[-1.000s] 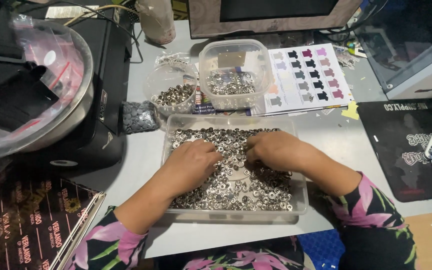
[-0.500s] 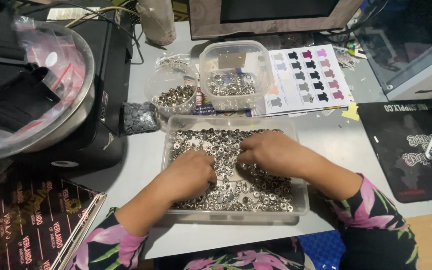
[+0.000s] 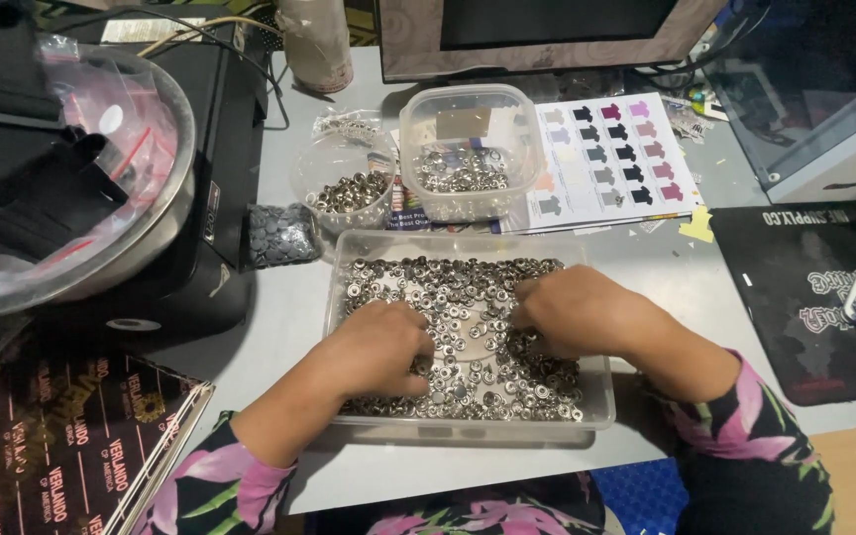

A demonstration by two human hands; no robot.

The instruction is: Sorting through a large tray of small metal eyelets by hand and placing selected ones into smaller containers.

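both hands, left hand [image 3: 380, 347] and right hand [image 3: 575, 309], curled into metal snaps [image 3: 468, 297]; grip unclear

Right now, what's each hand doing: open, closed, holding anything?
Left hand: curled among metal snaps, grip cannot be told.
Right hand: same, fingers hidden.

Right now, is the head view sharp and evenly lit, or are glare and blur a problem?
Head view: sharp on both hands, left hand and right hand; specular glints on the metal snaps; glare on the steel bowl; upper right corner dark; slight wide-angle bend at edges.
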